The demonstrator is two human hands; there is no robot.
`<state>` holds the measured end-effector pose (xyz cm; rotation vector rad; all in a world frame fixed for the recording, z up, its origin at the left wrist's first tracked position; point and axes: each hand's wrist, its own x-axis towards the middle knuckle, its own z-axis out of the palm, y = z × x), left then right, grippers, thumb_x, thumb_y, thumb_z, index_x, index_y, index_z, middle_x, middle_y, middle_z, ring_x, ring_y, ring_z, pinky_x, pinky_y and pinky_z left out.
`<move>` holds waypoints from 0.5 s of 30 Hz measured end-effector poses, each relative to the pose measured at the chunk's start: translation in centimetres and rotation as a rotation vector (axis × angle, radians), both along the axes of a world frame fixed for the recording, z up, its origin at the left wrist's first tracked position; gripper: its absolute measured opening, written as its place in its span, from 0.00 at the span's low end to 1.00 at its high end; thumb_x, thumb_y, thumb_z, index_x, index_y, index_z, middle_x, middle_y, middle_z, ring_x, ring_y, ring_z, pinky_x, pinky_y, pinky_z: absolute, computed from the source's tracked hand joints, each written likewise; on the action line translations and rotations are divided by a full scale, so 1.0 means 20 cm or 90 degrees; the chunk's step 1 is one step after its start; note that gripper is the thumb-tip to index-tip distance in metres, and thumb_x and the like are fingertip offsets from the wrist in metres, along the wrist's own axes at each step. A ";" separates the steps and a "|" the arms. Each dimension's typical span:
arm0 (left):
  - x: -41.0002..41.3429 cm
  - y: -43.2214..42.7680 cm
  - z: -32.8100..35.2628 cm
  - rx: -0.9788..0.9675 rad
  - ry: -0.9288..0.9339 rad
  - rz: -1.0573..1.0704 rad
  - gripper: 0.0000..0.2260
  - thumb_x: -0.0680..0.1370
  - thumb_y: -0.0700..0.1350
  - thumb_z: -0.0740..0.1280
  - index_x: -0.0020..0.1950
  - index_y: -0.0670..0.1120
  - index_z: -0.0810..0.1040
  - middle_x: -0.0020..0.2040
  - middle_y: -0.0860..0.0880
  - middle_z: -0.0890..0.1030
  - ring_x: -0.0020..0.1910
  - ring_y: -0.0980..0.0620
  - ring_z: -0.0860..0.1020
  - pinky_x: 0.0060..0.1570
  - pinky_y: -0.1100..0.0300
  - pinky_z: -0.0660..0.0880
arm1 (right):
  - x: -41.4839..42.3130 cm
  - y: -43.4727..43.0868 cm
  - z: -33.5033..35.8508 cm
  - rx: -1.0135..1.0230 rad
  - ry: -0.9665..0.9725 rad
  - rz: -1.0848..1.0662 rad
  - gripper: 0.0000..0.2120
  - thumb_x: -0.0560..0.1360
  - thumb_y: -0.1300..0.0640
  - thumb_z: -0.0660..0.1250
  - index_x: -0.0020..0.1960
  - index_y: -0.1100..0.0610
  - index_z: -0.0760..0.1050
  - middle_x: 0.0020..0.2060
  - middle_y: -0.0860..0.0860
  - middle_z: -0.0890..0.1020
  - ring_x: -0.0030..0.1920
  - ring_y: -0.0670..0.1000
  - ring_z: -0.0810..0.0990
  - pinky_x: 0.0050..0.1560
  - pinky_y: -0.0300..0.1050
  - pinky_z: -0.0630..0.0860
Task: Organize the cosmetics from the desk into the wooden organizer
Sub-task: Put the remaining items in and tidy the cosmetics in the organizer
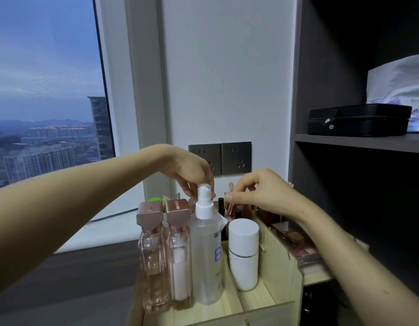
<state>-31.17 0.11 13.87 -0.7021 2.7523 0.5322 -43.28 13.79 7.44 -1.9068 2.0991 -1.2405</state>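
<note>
The pale wooden organizer [281,274] fills the lower middle of the head view. Two pink glass bottles with rose-gold caps [154,252] stand at its front left, beside a tall clear spray bottle [207,250] and a short white bottle [243,252]. My left hand [187,171] reaches over the spray bottle's top, fingers curled down behind it; what they touch is hidden. My right hand [260,194] hovers over the back compartment of small lipsticks [229,208], thumb and forefinger pinched together, apparently on a slim rose-gold item. Flat palettes [295,238] lie in the right slots.
A dark shelf unit [359,142] rises at the right, carrying a black case [359,118] and a white tissue pack [399,78]. Two wall sockets [219,157] sit behind the hands. A large window [43,90] and white sill are at the left, dark desk below.
</note>
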 end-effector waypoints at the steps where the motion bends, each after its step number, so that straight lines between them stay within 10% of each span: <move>1: 0.02 0.00 0.00 -0.002 -0.012 -0.019 0.05 0.70 0.39 0.64 0.41 0.47 0.79 0.47 0.42 0.79 0.44 0.50 0.76 0.49 0.60 0.71 | 0.01 0.01 0.01 0.032 0.004 0.026 0.11 0.65 0.44 0.74 0.35 0.51 0.83 0.35 0.51 0.84 0.35 0.45 0.73 0.41 0.47 0.70; 7: 0.07 -0.01 -0.01 -0.026 0.009 -0.082 0.13 0.74 0.32 0.63 0.39 0.50 0.80 0.45 0.45 0.80 0.47 0.51 0.76 0.64 0.49 0.70 | 0.08 0.03 0.00 0.177 0.172 -0.001 0.09 0.67 0.42 0.71 0.39 0.46 0.83 0.39 0.42 0.84 0.43 0.42 0.79 0.47 0.43 0.75; 15: 0.05 -0.05 -0.04 -0.110 0.145 -0.033 0.12 0.74 0.34 0.62 0.45 0.50 0.80 0.46 0.51 0.82 0.47 0.55 0.77 0.60 0.50 0.74 | 0.16 -0.05 0.05 0.111 0.185 -0.090 0.06 0.68 0.55 0.67 0.32 0.51 0.80 0.29 0.44 0.79 0.32 0.44 0.74 0.35 0.39 0.69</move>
